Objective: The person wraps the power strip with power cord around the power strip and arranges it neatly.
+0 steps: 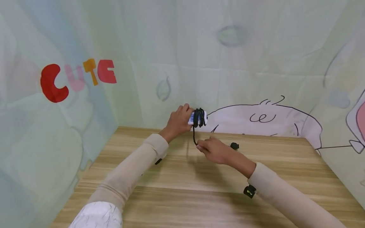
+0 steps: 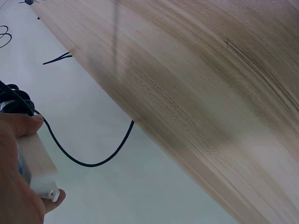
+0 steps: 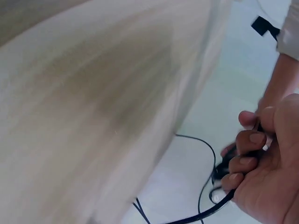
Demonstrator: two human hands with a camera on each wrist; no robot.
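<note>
My left hand point(image 1: 179, 119) grips a small white and blue power strip point(image 1: 205, 117) above the table's far edge. Several turns of black cord point(image 1: 199, 118) are wound around the strip. From the coil, a length of cord runs down to my right hand point(image 1: 215, 150), which pinches it lower and to the right. In the left wrist view, the strip's white side point(image 2: 39, 161) shows beside the thumb. The right wrist view has curled fingers point(image 3: 245, 163) around the cord, whose loose part point(image 3: 205, 213) trails off. A black plug-like piece point(image 1: 234, 146) appears just beyond the right hand.
The wood-grain table point(image 1: 176, 202) extends beneath both arms. A printed cloth backdrop point(image 1: 171, 44) encloses its back and sides, with cartoon line drawings and coloured letters point(image 1: 54, 84) on the left. A small black device point(image 1: 249, 191) is at the right cuff.
</note>
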